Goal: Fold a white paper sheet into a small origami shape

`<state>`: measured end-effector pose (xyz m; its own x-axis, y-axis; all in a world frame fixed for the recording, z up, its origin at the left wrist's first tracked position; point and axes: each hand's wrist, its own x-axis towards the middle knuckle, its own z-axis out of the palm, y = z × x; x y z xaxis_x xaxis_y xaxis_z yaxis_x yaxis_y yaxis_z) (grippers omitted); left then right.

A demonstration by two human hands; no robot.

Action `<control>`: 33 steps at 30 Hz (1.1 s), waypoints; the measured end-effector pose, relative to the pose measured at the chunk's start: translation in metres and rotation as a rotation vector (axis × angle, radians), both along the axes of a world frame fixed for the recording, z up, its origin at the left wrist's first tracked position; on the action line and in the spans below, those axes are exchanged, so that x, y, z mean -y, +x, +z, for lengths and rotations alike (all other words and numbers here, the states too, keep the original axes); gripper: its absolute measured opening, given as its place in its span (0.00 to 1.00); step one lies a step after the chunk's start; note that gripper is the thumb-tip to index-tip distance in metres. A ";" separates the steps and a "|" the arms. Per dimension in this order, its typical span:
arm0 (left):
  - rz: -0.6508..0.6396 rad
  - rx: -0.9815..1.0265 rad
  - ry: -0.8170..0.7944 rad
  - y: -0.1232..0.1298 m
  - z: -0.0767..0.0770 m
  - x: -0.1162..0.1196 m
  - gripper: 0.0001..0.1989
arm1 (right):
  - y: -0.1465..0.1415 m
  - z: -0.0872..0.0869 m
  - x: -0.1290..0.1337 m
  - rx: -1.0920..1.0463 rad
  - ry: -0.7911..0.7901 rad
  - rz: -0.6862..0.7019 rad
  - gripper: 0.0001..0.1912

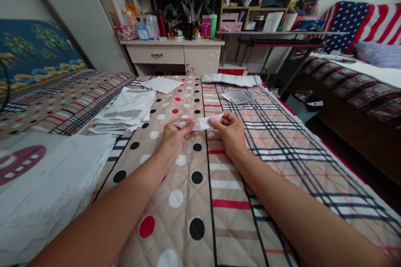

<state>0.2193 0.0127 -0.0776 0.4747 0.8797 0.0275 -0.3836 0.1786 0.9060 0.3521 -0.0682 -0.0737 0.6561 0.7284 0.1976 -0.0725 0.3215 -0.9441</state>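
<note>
A narrow folded strip of white paper (202, 124) is stretched between my two hands, just above the patterned bedspread (188, 217). Its left end is pinched by my left hand (177, 135), thumb on top. My right hand (230, 131) grips the other end in the same way, with its thumb pressed on the paper. Beyond my hands lie a silvery flat packet (238, 96) and a long row of folded white paper pieces (231, 79). To the left sits a stack of printed white sheets (127, 108), with a white sheet (162, 84) behind it.
A large pile of papers (56, 187) covers the near left of the bed. Past the bed's far edge stand a white dresser (156, 54) crowded with bottles and a desk with shelves (244, 6). On the right are a bin (302, 106) and another bed (351, 87).
</note>
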 end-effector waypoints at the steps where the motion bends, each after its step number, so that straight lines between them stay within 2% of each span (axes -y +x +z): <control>1: 0.001 0.036 -0.038 0.003 0.000 0.003 0.20 | -0.001 0.000 -0.001 -0.039 0.013 0.023 0.15; 5: 0.059 0.150 -0.146 0.011 -0.001 0.011 0.21 | -0.011 -0.001 -0.002 -0.081 0.029 0.101 0.13; 7: 0.060 0.155 -0.160 0.012 0.000 0.012 0.21 | -0.015 -0.001 -0.002 -0.075 0.034 0.093 0.12; 11: 0.063 -0.037 -0.094 0.011 0.004 0.014 0.18 | -0.008 -0.004 -0.003 -0.024 0.021 -0.014 0.10; 16: -0.001 -0.350 0.107 0.007 0.007 0.013 0.12 | 0.006 -0.005 -0.002 0.006 -0.021 -0.095 0.13; 19: -0.097 -0.513 0.323 0.002 0.005 0.009 0.08 | 0.007 -0.003 0.000 0.089 -0.051 -0.077 0.13; 22: -0.179 -0.670 0.585 -0.002 0.003 0.005 0.12 | 0.002 -0.003 0.002 0.169 -0.089 -0.048 0.14; 24: -0.214 -0.710 0.662 -0.003 0.004 0.004 0.15 | -0.004 -0.004 0.002 0.144 -0.115 0.008 0.15; 26: -0.282 -0.687 0.638 -0.003 0.007 0.005 0.16 | -0.011 -0.005 0.003 0.083 -0.125 0.105 0.16; 29: -0.407 -0.625 0.482 -0.003 0.011 0.008 0.15 | -0.017 -0.005 0.004 0.004 -0.133 0.238 0.17; 31: -0.437 -0.614 0.368 -0.004 0.013 0.009 0.14 | -0.016 -0.004 0.005 0.002 -0.150 0.263 0.17; 33: -0.445 -0.623 0.292 -0.004 0.013 0.009 0.13 | -0.012 -0.003 0.004 0.036 -0.165 0.218 0.18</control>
